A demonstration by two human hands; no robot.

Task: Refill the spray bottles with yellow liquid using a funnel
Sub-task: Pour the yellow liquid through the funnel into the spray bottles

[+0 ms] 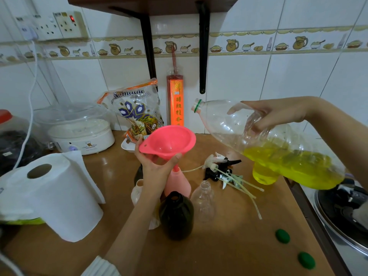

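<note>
My left hand grips the rim of a pink funnel whose spout sits in the neck of a pink spray bottle. My right hand holds a large clear bottle tipped sideways, its open mouth above and to the right of the funnel. Yellow liquid pools in its lower end. In front stand a dark bottle and a small clear bottle, both uncapped. A cream bottle shows behind my left wrist. Spray heads with tubes lie on the wooden table.
A paper towel roll stands at the left, a white steamer and a rice bag behind. Two green caps lie at the front right. A stove with a pan borders the table's right edge.
</note>
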